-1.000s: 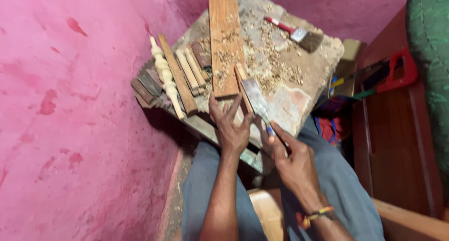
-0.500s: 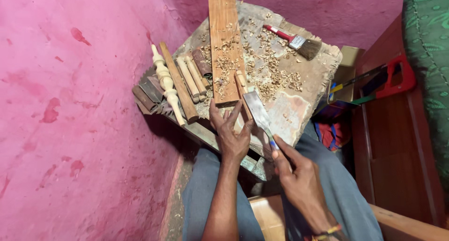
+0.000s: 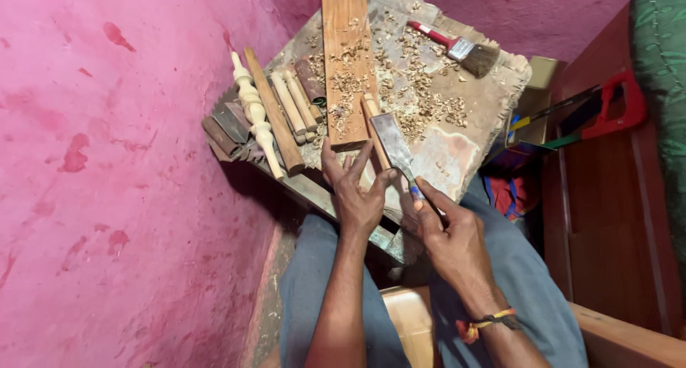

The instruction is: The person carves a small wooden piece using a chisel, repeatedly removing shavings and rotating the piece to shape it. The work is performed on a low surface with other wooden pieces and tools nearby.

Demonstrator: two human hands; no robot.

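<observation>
Right hand (image 3: 451,234) wrapped around the handle of a chisel (image 3: 394,145), index finger stretched along the top, thumb and other fingers closed tight. Wide steel blade running up and away from that grip, flat over a short stick (image 3: 372,123) lying just right of the plank (image 3: 347,61). Left hand (image 3: 357,195) below the plank's near end, fingers spread, pressing down on the near end of the stick; not closed around anything. Blade tip lying beyond the left fingertips, toward the middle of the bench (image 3: 457,143).

Shavings (image 3: 421,100) scattered right of the plank and across it. Paintbrush (image 3: 457,48) with a red handle farther right of the plank, well apart from both hands. Left of the plank, a row of dowels (image 3: 294,103), a long slat (image 3: 274,109) and a pale turned spindle (image 3: 251,111). Red-handled saw (image 3: 593,111) far right of the plank, off the bench.
</observation>
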